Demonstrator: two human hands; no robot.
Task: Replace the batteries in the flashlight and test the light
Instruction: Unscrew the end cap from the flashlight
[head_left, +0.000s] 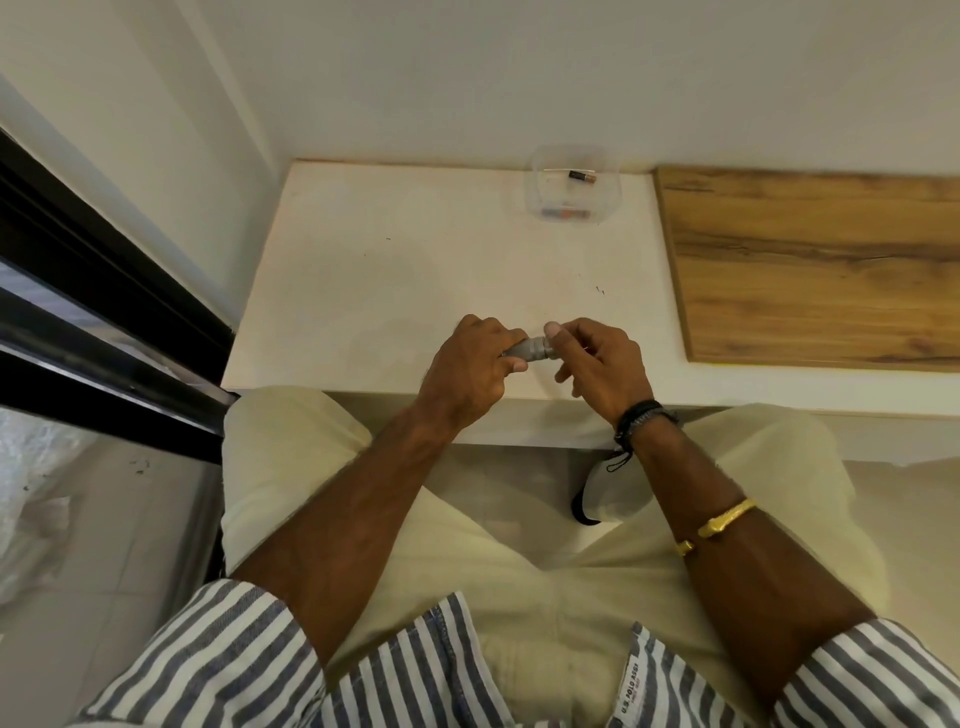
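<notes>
flashlight (524, 349): held between both hands over the surface (415, 260), at the middle of its near edge
axis: runs left-right, roughly along that near edge
left hand (467, 364): wrapped round the barrel, fingers clamped on it
right hand (602, 364): thumb and fingers (553, 330) pinch the right end; other fingers loose
key relation: end piece sits right at the right fingertips, in line with the barrel. My read is a twist about that axis comes next
cap or head: cannot tell
batteries (582, 177): in the clear tub (540, 208) at the far edge, well away from both hands, right hand nearer
</notes>
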